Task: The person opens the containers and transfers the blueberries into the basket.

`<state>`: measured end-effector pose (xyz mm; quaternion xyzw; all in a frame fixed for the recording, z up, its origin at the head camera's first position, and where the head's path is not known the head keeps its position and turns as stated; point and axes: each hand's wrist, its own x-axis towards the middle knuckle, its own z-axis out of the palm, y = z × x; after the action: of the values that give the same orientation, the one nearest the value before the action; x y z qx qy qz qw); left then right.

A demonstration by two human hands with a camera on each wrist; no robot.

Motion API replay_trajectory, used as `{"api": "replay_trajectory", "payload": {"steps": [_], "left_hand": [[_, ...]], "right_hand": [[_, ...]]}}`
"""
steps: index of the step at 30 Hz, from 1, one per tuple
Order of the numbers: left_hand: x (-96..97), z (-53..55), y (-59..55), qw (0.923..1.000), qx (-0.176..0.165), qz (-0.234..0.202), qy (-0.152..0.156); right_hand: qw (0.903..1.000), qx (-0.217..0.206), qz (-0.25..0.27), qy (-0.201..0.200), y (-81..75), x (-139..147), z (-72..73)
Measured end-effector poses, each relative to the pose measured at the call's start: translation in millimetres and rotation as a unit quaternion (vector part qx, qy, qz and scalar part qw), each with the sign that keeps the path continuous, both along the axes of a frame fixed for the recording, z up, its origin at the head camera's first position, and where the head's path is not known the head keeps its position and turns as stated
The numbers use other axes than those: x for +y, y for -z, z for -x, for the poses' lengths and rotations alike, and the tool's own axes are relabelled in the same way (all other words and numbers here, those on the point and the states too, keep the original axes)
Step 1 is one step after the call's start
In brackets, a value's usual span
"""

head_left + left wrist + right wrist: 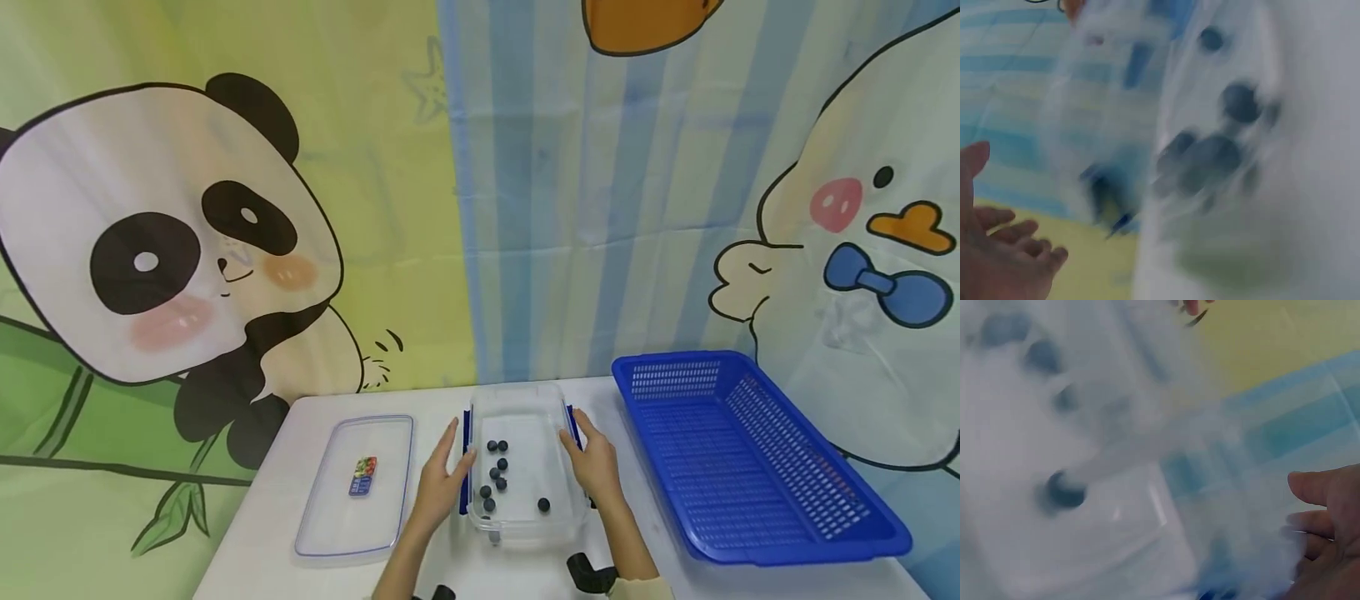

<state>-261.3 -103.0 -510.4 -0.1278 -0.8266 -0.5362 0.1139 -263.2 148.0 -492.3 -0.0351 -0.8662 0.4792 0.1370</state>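
A clear plastic box (525,529) with blue side latches (465,475) stands on the white table, its top uncovered. Inside lie several small dark blue-black balls (543,505), mostly along the left side; they look blurred in the wrist views. My left hand (437,483) is beside the box's left wall, fingers extended and thumb near the rim. On the opposite side my right hand (597,467) is by the right latch, its thumb toward the rim. Both wrist views show loosely bent fingers; whether either hand touches the box, I cannot tell.
To the left lies a clear flat lid (330,525) with a blue edge and a small colourful label (363,477). A large blue plastic basket (757,492) stands on the right. Behind the table (442,400) hangs a cartoon-printed curtain (540,208).
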Motion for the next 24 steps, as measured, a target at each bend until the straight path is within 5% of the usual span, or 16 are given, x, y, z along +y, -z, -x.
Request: {"api": "replay_trajectory", "payload": {"steps": [3, 7, 14, 24], "left_hand": [[22.2, 7.9, 21.8, 0.9983, -0.039, -0.041, -0.014], [31.0, 11.7, 34.8, 0.9942, -0.063, -0.085, -0.019], [34.1, 12.1, 43.6, 0.9881, -0.067, -0.137, 0.018], [31.5, 15.9, 43.0, 0.9869, -0.062, -0.145, 0.032]], "right_hand": [[0.9995, -0.028, 0.003, -0.012, 18.0, 7.6, -1.8], [0.9970, -0.046, 0.056, -0.028, 34.9, 11.7, -4.3], [0.9909, -0.029, 0.128, -0.030, 44.0, 15.8, -6.5], [0.9897, -0.019, 0.135, -0.043, 43.1, 18.3, -0.2]]}}
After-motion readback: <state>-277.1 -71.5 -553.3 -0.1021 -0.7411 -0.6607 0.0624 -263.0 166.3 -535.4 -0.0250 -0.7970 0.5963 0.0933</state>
